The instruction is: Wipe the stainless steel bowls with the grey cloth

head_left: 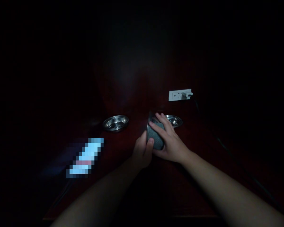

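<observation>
One speckled grey-green container [157, 138], clasped between my left hand [142, 150] and right hand [172, 141]; shallow round shiny metal dish [115, 123] nearby.

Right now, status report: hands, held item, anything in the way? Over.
Left hand, right hand: both on grey container. Container tipped sideways. Right-side metal dish partly hidden beyond right hand; no clear obstruction, surroundings mostly too dark to tell.

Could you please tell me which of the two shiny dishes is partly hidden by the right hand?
The dish on the right; the right hand covers its left side. The left dish shows its whole rim, with nothing in front of it.
</observation>
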Demonstrator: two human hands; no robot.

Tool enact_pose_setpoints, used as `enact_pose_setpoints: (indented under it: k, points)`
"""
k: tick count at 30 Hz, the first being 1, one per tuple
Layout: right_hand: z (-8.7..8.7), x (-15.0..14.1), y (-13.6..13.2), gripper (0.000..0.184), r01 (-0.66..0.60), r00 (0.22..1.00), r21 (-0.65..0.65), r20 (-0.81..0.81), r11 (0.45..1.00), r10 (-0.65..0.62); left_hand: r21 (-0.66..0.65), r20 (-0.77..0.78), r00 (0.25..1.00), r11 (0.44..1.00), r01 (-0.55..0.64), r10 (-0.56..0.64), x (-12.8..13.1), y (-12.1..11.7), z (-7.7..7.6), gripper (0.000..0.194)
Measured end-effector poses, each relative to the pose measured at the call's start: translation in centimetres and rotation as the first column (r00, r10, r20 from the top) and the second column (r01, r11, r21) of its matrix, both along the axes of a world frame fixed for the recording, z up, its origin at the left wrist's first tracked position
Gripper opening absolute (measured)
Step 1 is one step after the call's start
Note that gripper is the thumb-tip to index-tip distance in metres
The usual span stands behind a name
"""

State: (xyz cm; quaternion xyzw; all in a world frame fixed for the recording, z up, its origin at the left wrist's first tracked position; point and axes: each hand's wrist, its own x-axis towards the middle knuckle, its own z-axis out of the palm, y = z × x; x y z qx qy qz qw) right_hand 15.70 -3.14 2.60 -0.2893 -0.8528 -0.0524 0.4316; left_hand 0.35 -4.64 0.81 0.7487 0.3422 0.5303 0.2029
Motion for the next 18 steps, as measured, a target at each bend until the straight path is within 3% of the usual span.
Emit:
enact_pose_setpoints:
  k: [9,14,18]
  points:
    - [-0.01,0.26,0.01,0.086,0.003,1.0,-0.033,-0.024,0.999,-0.004,0.083,-0.033,0.999,0.996,0.038,-0.036,-0.4,0.03,0.57,0.038]
    - [-0.12,0.25,0.08,0.078,0.01,0.997,-0.044,-0.071,0.999,-0.013,0.169,-0.026,0.996,0.982,0.089,-0.086,-0.21,0.18,0.28,0.041]
    - [-0.22,0.19,0.17,0.078,0.007,0.995,-0.089,-0.101,0.996,-0.016,0.166,-0.044,0.994,0.98,0.105,-0.099,-0.12,0.39,0.02,0.041]
